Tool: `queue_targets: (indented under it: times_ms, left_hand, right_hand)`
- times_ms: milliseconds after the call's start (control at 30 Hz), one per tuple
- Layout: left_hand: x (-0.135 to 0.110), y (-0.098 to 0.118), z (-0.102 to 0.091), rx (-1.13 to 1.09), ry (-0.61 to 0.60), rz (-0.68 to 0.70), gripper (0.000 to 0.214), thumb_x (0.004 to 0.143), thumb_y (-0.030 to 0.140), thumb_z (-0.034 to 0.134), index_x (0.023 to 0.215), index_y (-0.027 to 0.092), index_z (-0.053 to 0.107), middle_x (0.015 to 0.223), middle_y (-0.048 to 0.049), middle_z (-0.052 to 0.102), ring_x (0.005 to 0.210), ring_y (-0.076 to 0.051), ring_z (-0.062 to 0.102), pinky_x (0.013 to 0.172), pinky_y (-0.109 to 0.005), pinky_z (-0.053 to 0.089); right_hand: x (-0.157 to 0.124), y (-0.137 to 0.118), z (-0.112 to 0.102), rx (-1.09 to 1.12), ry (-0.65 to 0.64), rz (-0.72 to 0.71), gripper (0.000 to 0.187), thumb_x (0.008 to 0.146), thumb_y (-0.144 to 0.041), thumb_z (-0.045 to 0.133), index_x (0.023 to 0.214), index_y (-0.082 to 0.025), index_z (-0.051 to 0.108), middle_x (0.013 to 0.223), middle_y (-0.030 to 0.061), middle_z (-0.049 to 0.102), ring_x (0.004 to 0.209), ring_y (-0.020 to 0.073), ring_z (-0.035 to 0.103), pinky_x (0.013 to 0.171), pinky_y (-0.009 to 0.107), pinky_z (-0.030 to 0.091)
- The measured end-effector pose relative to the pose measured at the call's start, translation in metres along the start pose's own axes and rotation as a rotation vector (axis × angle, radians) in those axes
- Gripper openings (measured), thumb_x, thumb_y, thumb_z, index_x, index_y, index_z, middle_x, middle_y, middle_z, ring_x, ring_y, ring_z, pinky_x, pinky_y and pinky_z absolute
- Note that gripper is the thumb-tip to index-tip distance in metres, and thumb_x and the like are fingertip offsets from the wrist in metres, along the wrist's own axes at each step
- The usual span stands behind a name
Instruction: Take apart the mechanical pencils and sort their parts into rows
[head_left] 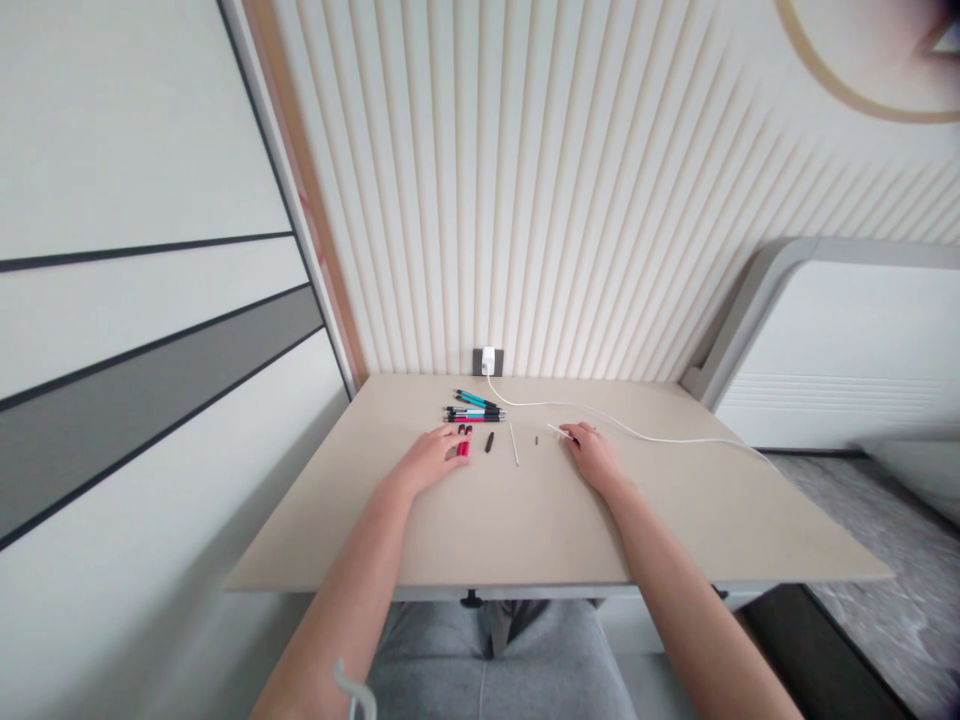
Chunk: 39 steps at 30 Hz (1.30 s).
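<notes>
Red piece [463, 449] of a pen lies on the table [525, 530], right at the fingertips of my left hand [431, 460]. Nearest me, both forearms reach out over the table edge, well apart. The left hand rests palm down with its fingers stretched out flat and close together. They touch the red piece but clasp nothing that I can see. My right hand [594, 456] also lies palm down, its fingers a little curled. One thin white stick [559, 432] pokes out from under its fingertips, but whether I pinch it or only touch it I cannot tell.

Between the hands lie three loose parts in a row: one black cap [489, 441] just beside the red piece, one long white refill [514, 444], and one tiny dark bit [537, 439], too small to make out.

Just beyond the left hand, a few pens [472, 409] lie side by side in teal, black and red, packed too tight for a sure count.

Farther back, one white cable [660, 437] runs across the table behind my right hand to a charger [488, 360] — plugged in at the foot of the ribbed wall [525, 200].
</notes>
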<state>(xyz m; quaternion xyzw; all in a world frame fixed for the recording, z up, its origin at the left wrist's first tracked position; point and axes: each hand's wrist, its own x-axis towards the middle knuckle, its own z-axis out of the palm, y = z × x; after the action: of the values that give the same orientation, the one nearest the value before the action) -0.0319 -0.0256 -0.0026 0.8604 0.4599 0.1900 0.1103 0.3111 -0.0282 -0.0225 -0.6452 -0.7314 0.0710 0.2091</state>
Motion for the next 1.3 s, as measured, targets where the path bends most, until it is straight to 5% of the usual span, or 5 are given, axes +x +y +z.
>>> queue_targets:
  times_ms: [467,867,1033,1133,1300]
  left_hand:
    - [0.000,0.000,0.001,-0.034,-0.006,-0.001,0.034,0.085,0.035,0.064,0.116,0.023,0.066,0.107,-0.0070,0.063,0.095,-0.022,0.062,0.091,-0.034,0.047]
    - [-0.001,0.002,-0.001,-0.029,0.041,-0.018,0.038,0.085,0.037,0.064,0.121,0.025,0.063,0.108,-0.0061,0.062,0.098,-0.022,0.061,0.090,-0.033,0.047]
    - [0.002,0.013,-0.004,-0.050,0.150,-0.008,0.035,0.094,0.037,0.048,0.123,0.023,0.059,0.109,-0.0076,0.059,0.099,-0.021,0.059,0.091,-0.034,0.045]
    - [0.007,0.025,-0.002,-0.090,0.217,0.042,0.032,0.096,0.036,0.043,0.120,0.021,0.060,0.105,-0.0078,0.061,0.097,-0.021,0.060,0.089,-0.033,0.046]
    - [0.012,0.041,0.010,-0.112,0.242,0.102,0.023,0.094,0.033,0.048,0.104,0.020,0.064,0.095,-0.0058,0.066,0.086,-0.019,0.060,0.086,-0.032,0.045]
  right_hand:
    - [0.002,0.002,0.000,0.007,-0.014,0.030,0.027,0.096,-0.029,0.045,0.107,-0.024,0.069,0.107,0.0063,0.065,0.095,0.0189,0.059,0.079,0.026,0.039]
    - [-0.003,-0.003,-0.006,0.079,0.071,0.036,0.031,0.094,-0.033,0.044,0.115,-0.021,0.065,0.110,0.0076,0.064,0.095,0.0189,0.060,0.081,0.027,0.042]
    - [-0.018,-0.032,-0.009,0.137,0.149,-0.040,0.040,0.098,-0.041,0.034,0.121,-0.022,0.060,0.112,0.0092,0.059,0.095,0.0189,0.060,0.082,0.028,0.043]
    - [-0.025,-0.058,-0.005,0.190,0.053,-0.180,0.036,0.098,-0.039,0.035,0.118,-0.025,0.062,0.107,0.0075,0.058,0.090,0.0183,0.059,0.084,0.029,0.042]
    - [-0.017,-0.092,0.011,0.643,0.131,-0.199,0.033,0.096,-0.037,0.039,0.105,-0.020,0.066,0.098,0.0078,0.058,0.092,0.0194,0.057,0.090,0.032,0.041]
